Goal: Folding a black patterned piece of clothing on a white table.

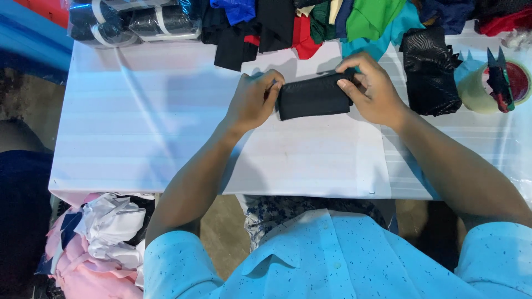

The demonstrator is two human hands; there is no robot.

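Black folded cloth bundle (pixel 313 97), a compact oblong of dark fabric, lying on the white counter (pixel 138 127) near its far middle, held at both ends. Left hand (pixel 255 99) closed over the bundle's left end, fingers curled down onto the fold. Right hand (pixel 374 91) gripping the right end, thumb and fingertips pinching the upper corner, wrist resting on the counter.

Just right of the right hand, a crumpled glossy black plastic bag (pixel 429 72), close but apart from the bundle. Farther right, a large roll of clear packing tape (pixel 482 86) with a small pair of red-and-black scissors (pixel 500 83) resting against it, possibly lying across its top; hard to judge from this angle.

Along the far edge of the counter, a row of folded garments in black, red, green, blue and turquoise (pixel 310 22), some spilling toward the bundle without touching it. At the far left corner, dark bundles wrapped in clear plastic and bound with white strips (pixel 133 22).

Below the near left edge of the counter, a heap of pink and white fabric scraps (pixel 105 243). Nearest the camera, a light blue speckled collared shirt (pixel 332 260) on the wearer.
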